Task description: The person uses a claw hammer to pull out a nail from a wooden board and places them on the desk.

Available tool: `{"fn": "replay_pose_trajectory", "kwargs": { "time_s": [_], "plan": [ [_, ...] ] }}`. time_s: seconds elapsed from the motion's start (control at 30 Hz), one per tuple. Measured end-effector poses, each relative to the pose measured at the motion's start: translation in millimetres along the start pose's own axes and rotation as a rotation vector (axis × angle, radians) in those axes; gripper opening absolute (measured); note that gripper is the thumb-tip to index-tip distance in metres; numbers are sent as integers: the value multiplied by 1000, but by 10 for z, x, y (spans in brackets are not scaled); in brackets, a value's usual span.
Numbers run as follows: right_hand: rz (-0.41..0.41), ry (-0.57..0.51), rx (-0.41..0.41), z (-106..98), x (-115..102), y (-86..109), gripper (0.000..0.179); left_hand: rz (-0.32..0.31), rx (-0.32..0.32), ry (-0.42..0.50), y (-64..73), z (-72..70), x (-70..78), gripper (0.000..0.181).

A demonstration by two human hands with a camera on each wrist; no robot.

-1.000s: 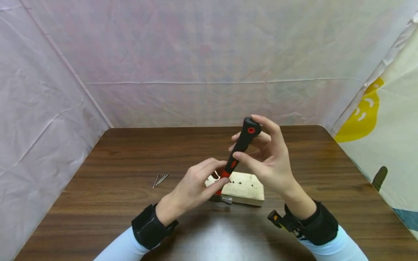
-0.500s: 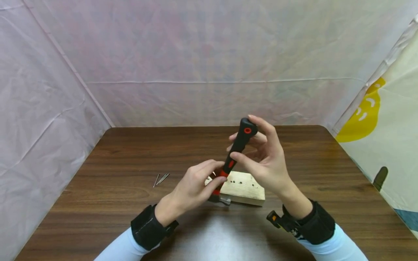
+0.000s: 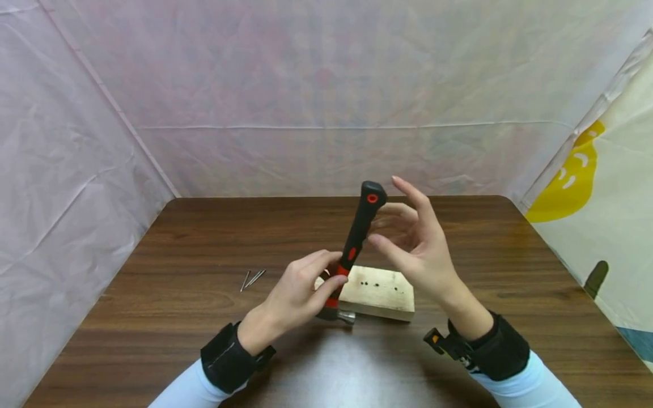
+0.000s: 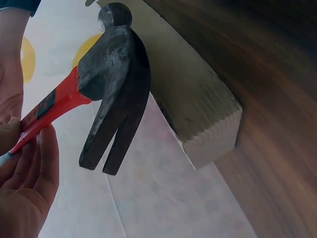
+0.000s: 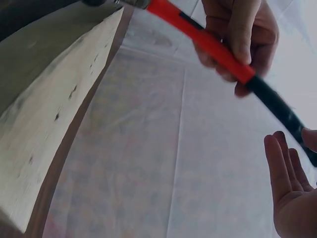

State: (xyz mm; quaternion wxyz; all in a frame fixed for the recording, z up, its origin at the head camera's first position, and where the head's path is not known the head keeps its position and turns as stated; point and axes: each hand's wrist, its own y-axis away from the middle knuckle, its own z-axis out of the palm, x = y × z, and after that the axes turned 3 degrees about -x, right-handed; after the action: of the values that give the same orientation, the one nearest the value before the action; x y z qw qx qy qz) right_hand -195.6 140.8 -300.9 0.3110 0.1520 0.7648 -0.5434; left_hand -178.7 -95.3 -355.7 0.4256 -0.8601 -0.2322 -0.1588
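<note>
A claw hammer (image 3: 359, 226) with a black and red handle is tilted, head down and handle end up, in front of a pale wood block (image 3: 377, 292). My left hand (image 3: 301, 289) pinches the red part of its handle between thumb and fingers. In the left wrist view the dark hammer head (image 4: 116, 74) shows its split claw and round face. My right hand (image 3: 423, 249) is beside the black grip, fingers spread and thumb close to the handle. The right wrist view also shows these loose, extended fingers (image 5: 280, 166) around the grip's end.
Several small dark holes mark the top of the wood block. A few loose nails (image 3: 253, 279) lie on the brown wooden table (image 3: 168, 317) left of my left hand. Pale cloth walls (image 3: 326, 85) stand behind and at both sides.
The handle's top has swung left and become more upright, and the hammer head has shifted slightly left with my left hand. My right hand's fingers have opened away from the grip.
</note>
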Motion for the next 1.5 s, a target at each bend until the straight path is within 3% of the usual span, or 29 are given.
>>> {"fn": "replay_pose_trajectory", "kwargs": {
  "time_s": [0.3, 0.47, 0.63, 0.83, 1.1, 1.5],
  "plan": [
    [102, 90, 48, -246, 65, 114, 82, -41, 41, -58, 57, -63, -48, 29],
    [201, 234, 43, -385, 123, 206, 75, -89, 51, -45, 88, -101, -40, 30],
    [218, 383, 13, -530, 207, 295, 66, -154, 64, -19, 128, -149, -52, 32],
    [289, 523, -56, -623, 299, 416, 58, -256, 83, -31, 167, -194, -84, 30],
    [368, 693, -213, -755, 344, 559, 50, -363, 87, -47, 245, -273, -131, 27],
    [469, 703, -302, -849, 383, 698, 54, -598, 85, -25, 344, -377, -201, 24]
  ]
}}
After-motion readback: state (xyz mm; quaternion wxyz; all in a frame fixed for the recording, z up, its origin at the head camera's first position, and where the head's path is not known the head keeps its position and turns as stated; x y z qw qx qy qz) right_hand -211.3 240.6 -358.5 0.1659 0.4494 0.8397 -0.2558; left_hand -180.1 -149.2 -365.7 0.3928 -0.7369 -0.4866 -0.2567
